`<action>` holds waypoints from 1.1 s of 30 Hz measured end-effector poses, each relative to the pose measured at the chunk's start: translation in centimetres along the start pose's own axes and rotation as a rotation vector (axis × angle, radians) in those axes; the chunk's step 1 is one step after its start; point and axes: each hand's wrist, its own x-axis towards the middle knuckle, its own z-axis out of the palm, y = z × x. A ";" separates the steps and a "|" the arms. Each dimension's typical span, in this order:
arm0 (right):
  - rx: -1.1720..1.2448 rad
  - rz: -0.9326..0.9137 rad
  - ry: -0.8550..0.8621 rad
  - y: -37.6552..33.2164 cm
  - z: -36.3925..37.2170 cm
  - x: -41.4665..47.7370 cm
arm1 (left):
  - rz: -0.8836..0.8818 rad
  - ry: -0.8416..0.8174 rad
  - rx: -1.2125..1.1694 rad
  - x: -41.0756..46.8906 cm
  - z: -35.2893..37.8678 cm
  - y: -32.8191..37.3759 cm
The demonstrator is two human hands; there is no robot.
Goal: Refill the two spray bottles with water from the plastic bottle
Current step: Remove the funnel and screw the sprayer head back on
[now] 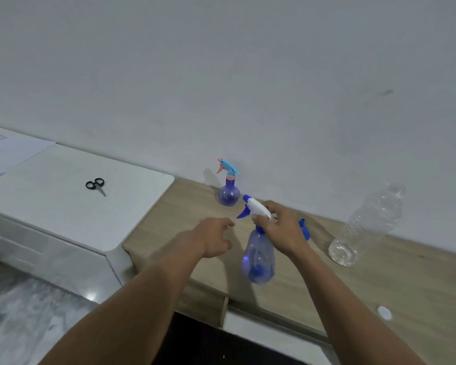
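The white cabinet [63, 206] on the left carries a sheet of paper [13, 154], cut off by the frame edge, with grey print too blurred to read. On the adjoining wooden desk [379, 280], the clear plastic bottle [366, 225] stands uncapped at the right near the wall. The right hand [282, 227] grips the white trigger head of the near spray bottle [258, 259]; whether its base touches the desk is unclear. The left hand [213, 238] hovers just beside it, fingers loosely curled, holding nothing. The far spray bottle [229, 191] stands by the wall. A blue piece [303, 229] is mostly hidden behind the right hand. Black-handled scissors [96, 186] lie on the cabinet and a white cap [384, 312] on the desk.
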 end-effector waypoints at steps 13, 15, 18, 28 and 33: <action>0.039 0.000 0.137 0.2 0.1 11.1 | 0.081 -0.008 -0.358 12.1 2.2 0.3; 0.052 0.007 0.187 0.9 0.1 12.5 | 0.084 0.015 -0.400 14.3 3.0 0.3; 0.056 0.018 0.225 2.6 0.2 14.4 | 0.096 0.029 -0.439 17.1 4.0 0.6; 0.029 0.028 0.317 5.3 -0.2 18.8 | 0.106 0.076 -0.508 22.9 6.3 1.3; -0.004 0.038 0.304 5.2 -0.4 20.0 | 0.099 0.078 -0.509 24.0 6.4 1.4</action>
